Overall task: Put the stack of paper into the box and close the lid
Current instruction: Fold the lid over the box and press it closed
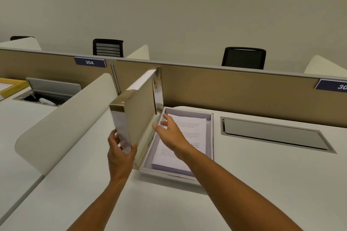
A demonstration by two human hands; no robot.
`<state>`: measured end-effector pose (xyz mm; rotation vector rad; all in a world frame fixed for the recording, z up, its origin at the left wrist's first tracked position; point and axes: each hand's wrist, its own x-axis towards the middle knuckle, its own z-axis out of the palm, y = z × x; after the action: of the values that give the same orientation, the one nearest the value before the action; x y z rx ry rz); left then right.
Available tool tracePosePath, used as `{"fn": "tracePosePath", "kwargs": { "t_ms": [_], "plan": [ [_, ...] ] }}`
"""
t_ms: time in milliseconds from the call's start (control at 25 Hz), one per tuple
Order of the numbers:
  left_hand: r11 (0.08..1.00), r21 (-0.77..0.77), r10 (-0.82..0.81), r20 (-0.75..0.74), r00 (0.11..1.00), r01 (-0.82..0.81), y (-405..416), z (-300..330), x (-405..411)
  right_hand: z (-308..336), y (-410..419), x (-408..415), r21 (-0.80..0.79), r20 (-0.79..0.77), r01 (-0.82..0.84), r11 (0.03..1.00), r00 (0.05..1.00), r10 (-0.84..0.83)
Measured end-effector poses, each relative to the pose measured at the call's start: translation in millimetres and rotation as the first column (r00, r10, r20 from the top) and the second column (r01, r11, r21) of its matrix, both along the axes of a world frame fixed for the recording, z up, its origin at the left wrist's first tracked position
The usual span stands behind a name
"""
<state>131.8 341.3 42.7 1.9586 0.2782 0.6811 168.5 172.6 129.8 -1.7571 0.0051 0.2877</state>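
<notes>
Lid [139,114] gripped by left hand [120,154]; right hand [171,133] spread open.

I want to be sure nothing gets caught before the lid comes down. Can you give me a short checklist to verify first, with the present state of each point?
1. Stack of paper lies inside the box: ok.
2. Paper sits flat, below the box walls: ok, as far as the view shows.
3. Lid is held: ok, the left hand has a grip on its near corner; the lid stands nearly upright at the box's left side.
4. Right hand is clear of the box: not ok, it hovers over the paper, in the lid's path.
5. Hinge joins lid and box: cannot tell.
</notes>
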Motion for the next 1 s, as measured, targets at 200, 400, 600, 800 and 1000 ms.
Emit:
{"fn": "tracePosePath", "kwargs": {
  "t_ms": [200,400,600,800,1000],
  "plan": [
    [0.971,0.224,-0.081,-0.004,0.997,0.079,-23,-2,-12,14,-21,7,0.418,-0.267,0.167,0.893,0.962,-0.055],
    [0.928,0.353,-0.137,0.013,0.991,0.123,-41,-12,-22,9,-57,15,0.534,-0.379,0.316,0.784,0.919,-0.112],
    [0.806,0.552,-0.262,0.011,0.965,0.212,-50,-30,-27,-2,-76,18,0.469,-0.414,0.371,0.802,0.894,-0.172],
    [0.735,0.595,-0.379,-0.038,0.925,0.325,-34,-41,-21,-29,-98,18,0.306,-0.472,0.447,0.84,0.838,-0.274],
    [0.939,0.25,-0.118,-0.414,0.902,0.238,-18,-42,25,-54,-122,9,0.276,-0.535,0.496,0.823,0.791,-0.297]
  ]
}}
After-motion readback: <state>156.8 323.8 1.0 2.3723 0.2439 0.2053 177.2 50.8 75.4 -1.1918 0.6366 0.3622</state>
